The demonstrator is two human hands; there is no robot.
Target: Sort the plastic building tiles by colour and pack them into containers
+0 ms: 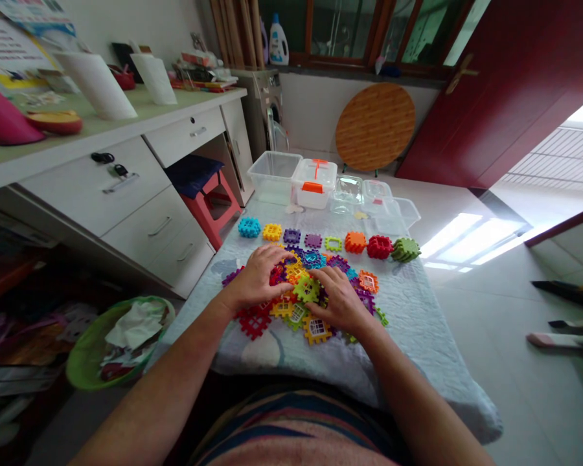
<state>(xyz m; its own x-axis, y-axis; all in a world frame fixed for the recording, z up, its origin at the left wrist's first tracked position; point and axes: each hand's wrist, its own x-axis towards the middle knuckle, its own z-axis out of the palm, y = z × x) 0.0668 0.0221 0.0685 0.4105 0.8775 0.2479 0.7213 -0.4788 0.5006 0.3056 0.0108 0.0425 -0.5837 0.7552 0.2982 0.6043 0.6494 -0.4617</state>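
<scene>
A loose heap of colourful toothed plastic tiles lies on the cloth-covered table, with a lime-green tile (306, 289) near its middle. My left hand (260, 277) rests over the heap's left side, fingers apart, beside red and yellow tiles. On the right side my right hand (339, 299) touches the heap, its fingers spread around the lime-green tile's edge. Behind the heap runs a row of tiles sorted by colour: a blue stack (249, 227), a yellow stack (273, 232), purple ones, a lime one, an orange stack (355, 242), a red stack (379, 246) and an olive-green stack (406, 250).
At the table's far end stand an open clear bin (274, 169), a lidded box with orange latches (315, 183) and several smaller clear containers. A pink stool (218, 213) and a green waste basket (85, 362) are on the left, by a white desk (126, 188).
</scene>
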